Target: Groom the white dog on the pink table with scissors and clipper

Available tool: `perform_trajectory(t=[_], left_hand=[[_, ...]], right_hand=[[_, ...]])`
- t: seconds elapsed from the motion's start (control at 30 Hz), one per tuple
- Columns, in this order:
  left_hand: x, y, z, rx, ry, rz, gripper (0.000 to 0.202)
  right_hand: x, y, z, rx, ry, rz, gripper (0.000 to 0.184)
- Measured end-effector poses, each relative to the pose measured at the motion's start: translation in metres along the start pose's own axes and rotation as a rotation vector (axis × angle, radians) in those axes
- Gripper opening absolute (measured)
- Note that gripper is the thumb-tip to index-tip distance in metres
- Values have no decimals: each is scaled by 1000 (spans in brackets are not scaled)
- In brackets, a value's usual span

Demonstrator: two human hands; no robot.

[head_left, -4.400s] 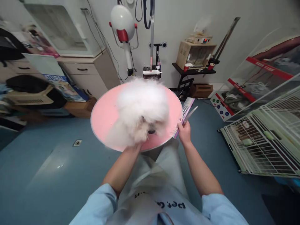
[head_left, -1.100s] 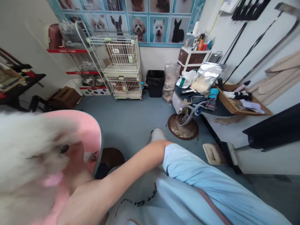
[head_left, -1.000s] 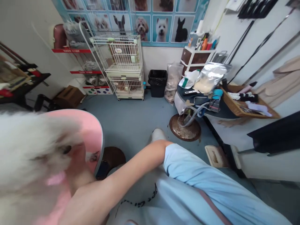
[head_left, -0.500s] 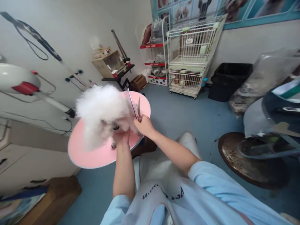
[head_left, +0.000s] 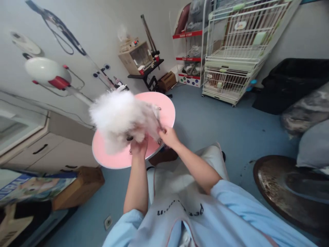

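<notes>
A small white fluffy dog (head_left: 120, 115) stands on a round pink table (head_left: 167, 109). My left hand (head_left: 138, 147) reaches up from below and grips the dog under its chin. On the dog's right side, my right hand (head_left: 168, 136) is closed on thin metal scissors (head_left: 156, 113) whose blades lie against the fur. The fur hides most of the scissors, and the view is blurred there. I cannot tell whether a comb is in the same hand.
A dryer on a stand (head_left: 48, 73) hangs at the left above a drawer cabinet (head_left: 38, 151). White wire cages (head_left: 231, 68) and a black bin (head_left: 290, 85) stand at the right. A brown round base (head_left: 288, 192) and a cardboard box (head_left: 77, 188) sit on the blue floor.
The view swung from the room's right side back to the table. My right hand brought the scissors from upright beside the dog down into its fur. My left hand stays under the chin.
</notes>
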State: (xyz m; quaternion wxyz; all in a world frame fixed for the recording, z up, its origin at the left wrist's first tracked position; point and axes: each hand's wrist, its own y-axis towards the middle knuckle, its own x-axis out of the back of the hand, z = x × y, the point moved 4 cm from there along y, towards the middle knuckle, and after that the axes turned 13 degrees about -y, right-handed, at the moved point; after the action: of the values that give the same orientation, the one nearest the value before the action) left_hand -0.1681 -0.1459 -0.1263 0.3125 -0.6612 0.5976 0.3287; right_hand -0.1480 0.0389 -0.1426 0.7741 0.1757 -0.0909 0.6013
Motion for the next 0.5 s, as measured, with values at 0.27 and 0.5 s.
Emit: perform_trajectory(t=[0.27, 0.5], left_hand=[[0, -17, -15, -441, 177, -228, 31], [-23, -3, -7, -320, 185, -217, 25]], right_hand=[[68, 10, -8, 272, -268, -291, 30], [52, 45, 132, 1238, -827, -245, 30]])
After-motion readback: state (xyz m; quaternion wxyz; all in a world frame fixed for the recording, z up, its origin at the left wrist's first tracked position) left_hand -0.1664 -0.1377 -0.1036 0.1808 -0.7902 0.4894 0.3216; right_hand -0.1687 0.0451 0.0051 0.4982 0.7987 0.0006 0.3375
